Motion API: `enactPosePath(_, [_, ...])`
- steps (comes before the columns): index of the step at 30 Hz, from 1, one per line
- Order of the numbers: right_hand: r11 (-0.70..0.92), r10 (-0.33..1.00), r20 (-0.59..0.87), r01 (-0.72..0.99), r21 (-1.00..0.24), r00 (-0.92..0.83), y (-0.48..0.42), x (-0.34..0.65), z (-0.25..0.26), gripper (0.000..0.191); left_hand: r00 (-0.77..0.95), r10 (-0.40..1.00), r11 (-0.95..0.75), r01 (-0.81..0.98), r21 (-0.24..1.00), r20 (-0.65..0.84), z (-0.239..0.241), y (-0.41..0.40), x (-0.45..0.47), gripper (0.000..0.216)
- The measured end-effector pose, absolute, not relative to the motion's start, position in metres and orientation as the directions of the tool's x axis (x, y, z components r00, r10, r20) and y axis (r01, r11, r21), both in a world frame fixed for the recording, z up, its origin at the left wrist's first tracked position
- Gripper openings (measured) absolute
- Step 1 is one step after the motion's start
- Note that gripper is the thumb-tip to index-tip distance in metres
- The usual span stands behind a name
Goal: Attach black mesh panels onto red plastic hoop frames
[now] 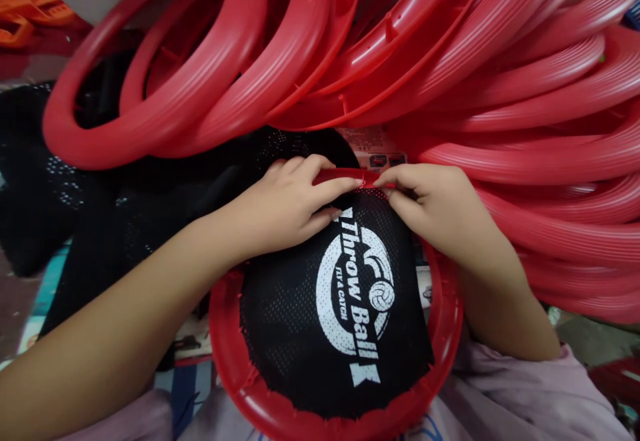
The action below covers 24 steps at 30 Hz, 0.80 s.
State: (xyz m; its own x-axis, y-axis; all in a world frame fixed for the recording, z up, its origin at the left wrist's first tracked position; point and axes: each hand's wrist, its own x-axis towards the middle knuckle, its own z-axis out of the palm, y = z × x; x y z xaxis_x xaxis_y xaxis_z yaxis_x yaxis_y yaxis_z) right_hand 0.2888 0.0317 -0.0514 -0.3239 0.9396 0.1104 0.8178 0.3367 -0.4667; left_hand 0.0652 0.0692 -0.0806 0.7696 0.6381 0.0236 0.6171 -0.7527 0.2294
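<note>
A red plastic ring point(445, 334) lies low in the middle of the head view, close to my body. Black mesh fabric point(285, 324) spans its inside, printed in white with "Throw Ball". Along the lower and left rim the mesh edge meets the ring; on the right a gap shows between them. My left hand point(297, 201) grips the ring's far side, fingers over the rim and thumb on the mesh. Just beside it, my right hand point(435, 204) pinches the mesh edge against the same rim. Its fingertips partly hide the spot.
Several more red rings point(540, 161) are piled behind and to the right, some overlapping on the left. More black mesh point(100, 221) is heaped at the left. Orange plastic parts point(35, 8) sit at the far upper left. Printed card point(367, 141) shows beneath.
</note>
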Motion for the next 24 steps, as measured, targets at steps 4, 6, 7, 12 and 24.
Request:
enactPosePath(4, [0.297,0.954,0.122,0.823,-0.484,-0.273,0.0355,0.2886,-0.0573,0.024,0.797,0.602,-0.790,0.589,0.173,0.037,-0.0828,0.0693,0.0640,0.046])
enactPosePath(6, [0.284,0.958,0.113,0.833,-0.475,-0.263,0.0372,0.2884,-0.0598,0.024,0.815,0.578,-0.812,0.569,0.131,0.043,-0.0840,0.0697,0.0634,0.047])
enactPosePath(7, [0.276,0.961,0.106,0.840,-0.468,-0.257,0.0379,0.2882,-0.0606,0.024,0.822,0.569,-0.820,0.561,0.115,0.041,-0.0845,0.0699,0.0632,0.047])
enactPosePath(12, [0.251,0.967,0.069,0.860,-0.443,-0.247,0.0400,0.2873,-0.0609,0.026,0.826,0.564,-0.824,0.562,0.070,0.015,-0.0844,0.0703,0.0636,0.048])
enactPosePath(24, [0.205,0.973,-0.022,0.901,-0.383,-0.231,0.0406,0.2848,-0.0568,0.026,0.824,0.566,-0.822,0.563,0.087,0.013,-0.0850,0.0707,0.0633,0.048])
